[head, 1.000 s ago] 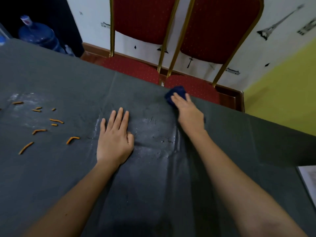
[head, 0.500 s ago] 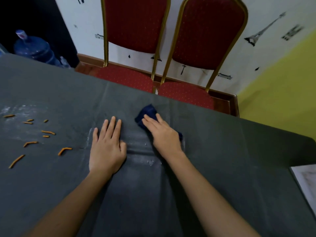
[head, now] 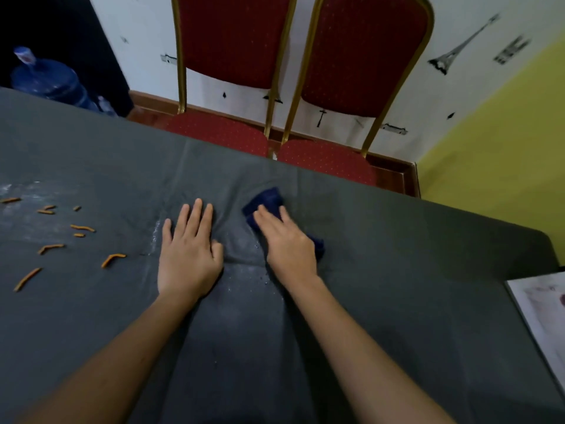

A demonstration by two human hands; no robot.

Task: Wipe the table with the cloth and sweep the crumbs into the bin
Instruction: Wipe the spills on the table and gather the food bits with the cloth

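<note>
A dark blue cloth (head: pixel 269 199) lies bunched on the grey tablecloth of the table (head: pixel 397 270), near its far edge. My right hand (head: pixel 287 243) presses flat on top of the cloth and covers most of it. My left hand (head: pixel 188 252) lies flat, fingers spread, on the tablecloth just left of the cloth, holding nothing. Several orange stick-shaped crumbs (head: pixel 82 228) are scattered at the left, with pale powdery smears around them and small white specks between my hands. No bin is in view.
Two red chairs with gold frames (head: pixel 272 87) stand behind the table's far edge. A blue water bottle (head: pixel 46 78) sits on the floor at the far left. A white sheet or tray (head: pixel 544 313) lies at the table's right edge.
My right hand has dragged the cloth from the far edge back toward me and to the left, beside my left hand. The left hand stays flat in place.
</note>
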